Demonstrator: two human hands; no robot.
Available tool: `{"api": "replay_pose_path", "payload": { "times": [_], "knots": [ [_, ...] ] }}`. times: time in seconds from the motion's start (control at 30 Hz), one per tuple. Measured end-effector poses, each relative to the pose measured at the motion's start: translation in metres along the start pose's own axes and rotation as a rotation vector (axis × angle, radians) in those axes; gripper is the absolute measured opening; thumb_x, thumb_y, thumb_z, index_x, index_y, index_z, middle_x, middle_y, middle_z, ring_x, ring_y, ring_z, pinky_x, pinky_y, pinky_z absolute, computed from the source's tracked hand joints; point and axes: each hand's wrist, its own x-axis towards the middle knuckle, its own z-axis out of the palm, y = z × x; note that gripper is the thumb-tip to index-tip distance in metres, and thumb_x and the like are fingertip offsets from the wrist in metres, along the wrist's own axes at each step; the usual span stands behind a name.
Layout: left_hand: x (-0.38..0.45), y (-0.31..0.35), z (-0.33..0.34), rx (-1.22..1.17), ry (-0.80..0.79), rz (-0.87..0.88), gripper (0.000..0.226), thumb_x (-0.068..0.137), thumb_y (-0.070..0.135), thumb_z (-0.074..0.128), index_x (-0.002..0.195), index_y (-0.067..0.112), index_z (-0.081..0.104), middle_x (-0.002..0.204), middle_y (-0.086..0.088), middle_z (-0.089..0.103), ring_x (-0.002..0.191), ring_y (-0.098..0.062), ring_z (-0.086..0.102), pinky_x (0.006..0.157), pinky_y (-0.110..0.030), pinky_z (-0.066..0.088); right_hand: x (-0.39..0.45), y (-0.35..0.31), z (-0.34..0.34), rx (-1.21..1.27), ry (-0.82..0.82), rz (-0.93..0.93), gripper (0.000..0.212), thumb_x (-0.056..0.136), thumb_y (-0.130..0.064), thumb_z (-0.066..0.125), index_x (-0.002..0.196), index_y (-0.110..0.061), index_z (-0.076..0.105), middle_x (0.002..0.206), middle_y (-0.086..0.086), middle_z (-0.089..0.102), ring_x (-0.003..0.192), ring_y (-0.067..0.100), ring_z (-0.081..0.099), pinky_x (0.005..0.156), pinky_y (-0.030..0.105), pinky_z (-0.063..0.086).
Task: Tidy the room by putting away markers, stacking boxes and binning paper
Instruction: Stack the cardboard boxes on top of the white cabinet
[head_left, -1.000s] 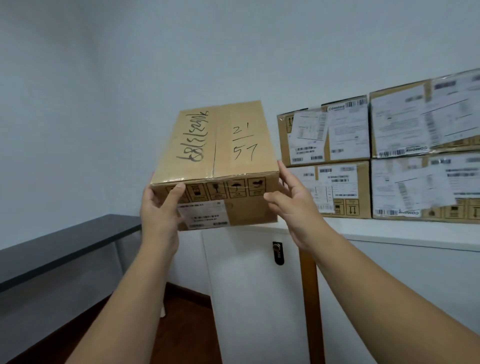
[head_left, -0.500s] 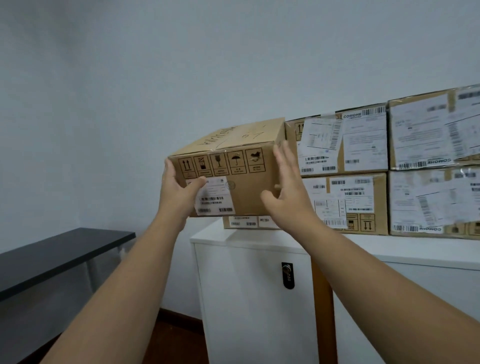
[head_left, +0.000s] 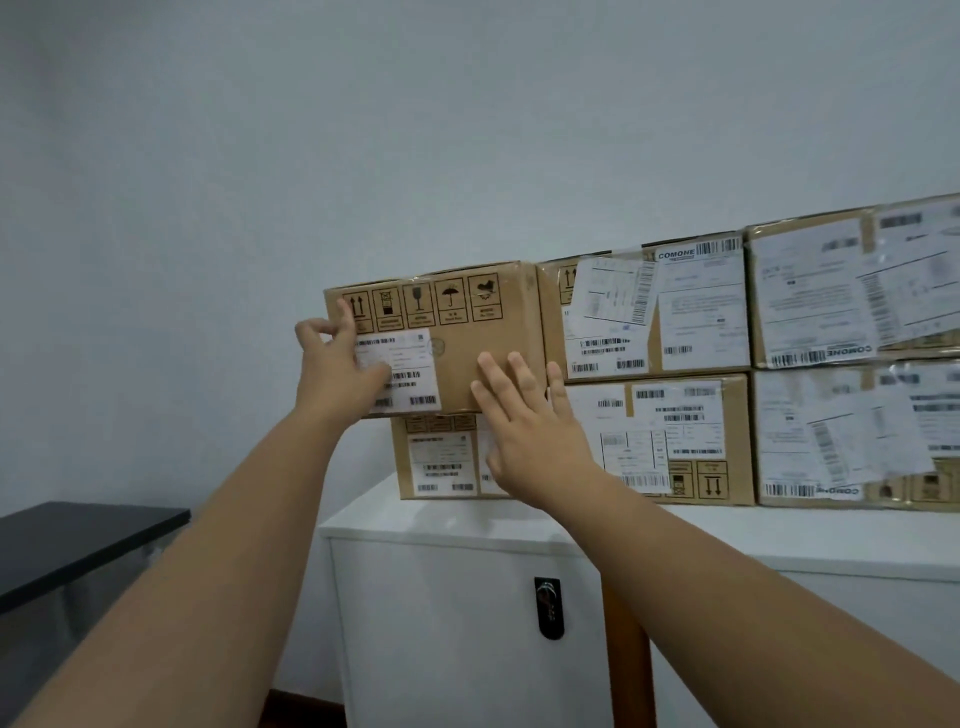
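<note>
On the white cabinet (head_left: 467, 525), a box (head_left: 457, 338) sits atop the left stack, overhanging left, both hands flat and open against its near face, left hand (head_left: 337, 369) and right hand (head_left: 530, 431) pressing, not gripping; markers and paper unseen.

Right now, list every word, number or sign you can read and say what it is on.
"COMONE": white label on the upper middle box.
"COMONE", upside down: label on the upper right box.
"COMONE", upside down: label on the lower right box.
Handling signs (arrows, glass, umbrella): box under both hands.
Two arrows pointing down: lower middle box.
All other label print and barcodes: too small to read.
</note>
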Motion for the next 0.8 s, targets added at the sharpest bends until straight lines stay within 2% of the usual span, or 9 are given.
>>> {"api": "replay_pose_path", "payload": {
  "times": [0.03, 0.1, 0.2, 0.3, 0.4, 0.5, 0.6, 0.7, 0.8],
  "knots": [
    [0.009, 0.002, 0.000, 0.029, -0.051, -0.014, 0.091, 0.087, 0.017, 0.065, 0.158, 0.028, 0.009, 0.137, 0.012, 0.017, 0.123, -0.022, 0.048, 0.091, -0.040, 0.058, 0.003, 0.000, 0.001, 0.004, -0.005, -0.004, 0.067, 0.098, -0.035, 0.032, 0.155, -0.019, 0.000, 0.161, 0.002, -0.022, 0.148, 0.026, -0.021, 0.110, 0.051, -0.023],
    [0.017, 0.002, 0.006, 0.088, -0.185, -0.011, 0.086, 0.089, 0.021, 0.063, 0.158, 0.029, 0.012, 0.157, 0.008, 0.017, 0.140, -0.028, 0.037, 0.111, -0.043, 0.041, 0.009, 0.002, 0.004, 0.007, -0.029, -0.008, 0.065, 0.098, -0.033, 0.031, 0.155, -0.018, 0.002, 0.162, 0.003, -0.020, 0.148, 0.026, -0.019, 0.113, 0.052, -0.018],
    [0.007, -0.005, 0.027, 0.163, -0.393, -0.032, 0.078, 0.094, 0.020, 0.058, 0.157, 0.036, 0.015, 0.161, -0.002, 0.028, 0.147, -0.030, 0.029, 0.116, -0.043, 0.029, 0.016, 0.009, 0.010, -0.010, -0.077, 0.016, 0.066, 0.098, -0.033, 0.033, 0.155, -0.016, 0.003, 0.162, 0.006, -0.016, 0.149, 0.028, -0.015, 0.116, 0.054, -0.011],
    [-0.001, -0.019, 0.053, 0.327, -0.495, 0.025, 0.079, 0.091, 0.024, 0.058, 0.156, 0.038, 0.015, 0.164, 0.002, 0.020, 0.150, -0.028, 0.020, 0.121, -0.051, 0.022, 0.019, 0.019, 0.020, -0.029, -0.136, 0.071, 0.067, 0.098, -0.032, 0.034, 0.155, -0.017, 0.002, 0.163, 0.007, -0.011, 0.149, 0.030, -0.013, 0.116, 0.055, -0.010],
    [0.004, -0.024, 0.075, 0.524, -0.515, 0.073, 0.081, 0.092, 0.031, 0.055, 0.157, 0.037, 0.007, 0.166, 0.008, 0.000, 0.153, -0.027, 0.004, 0.121, -0.058, 0.011, 0.020, 0.031, 0.030, -0.004, -0.182, 0.113, 0.070, 0.096, -0.031, 0.040, 0.155, -0.019, 0.003, 0.164, 0.007, -0.002, 0.149, 0.031, -0.009, 0.116, 0.057, -0.009],
    [0.003, -0.019, 0.097, 0.669, -0.480, 0.139, 0.079, 0.096, 0.035, 0.050, 0.157, 0.036, -0.001, 0.166, 0.003, -0.010, 0.153, -0.028, -0.002, 0.121, -0.058, 0.007, 0.013, 0.041, 0.040, 0.039, -0.217, 0.098, 0.069, 0.094, -0.029, 0.044, 0.154, -0.022, 0.012, 0.163, 0.008, 0.002, 0.149, 0.031, -0.009, 0.116, 0.058, -0.008],
    [-0.007, -0.002, 0.125, 0.677, -0.516, 0.192, 0.076, 0.098, 0.031, 0.045, 0.155, 0.045, -0.003, 0.165, -0.004, -0.016, 0.153, -0.030, -0.008, 0.120, -0.060, -0.001, -0.003, 0.046, 0.053, 0.090, -0.223, 0.095, 0.063, 0.093, -0.031, 0.047, 0.151, -0.022, 0.021, 0.163, 0.010, 0.004, 0.150, 0.031, -0.006, 0.117, 0.056, -0.007],
    [-0.019, 0.015, 0.147, 0.651, -0.526, 0.161, 0.075, 0.100, 0.030, 0.040, 0.154, 0.043, -0.010, 0.163, -0.012, -0.021, 0.153, -0.031, -0.010, 0.120, -0.058, -0.004, -0.017, 0.054, 0.064, 0.141, -0.239, 0.142, 0.063, 0.093, -0.030, 0.047, 0.150, -0.022, 0.024, 0.163, 0.010, 0.002, 0.149, 0.031, -0.006, 0.117, 0.054, -0.006],
    [-0.026, 0.010, 0.146, 0.688, -0.490, 0.162, 0.076, 0.099, 0.031, 0.041, 0.154, 0.043, -0.010, 0.163, -0.008, -0.022, 0.152, -0.032, -0.011, 0.120, -0.060, -0.003, -0.029, 0.066, 0.066, 0.170, -0.244, 0.186, 0.063, 0.092, -0.030, 0.048, 0.150, -0.022, 0.025, 0.163, 0.009, -0.001, 0.149, 0.031, -0.007, 0.118, 0.053, -0.005]
  ]
}}
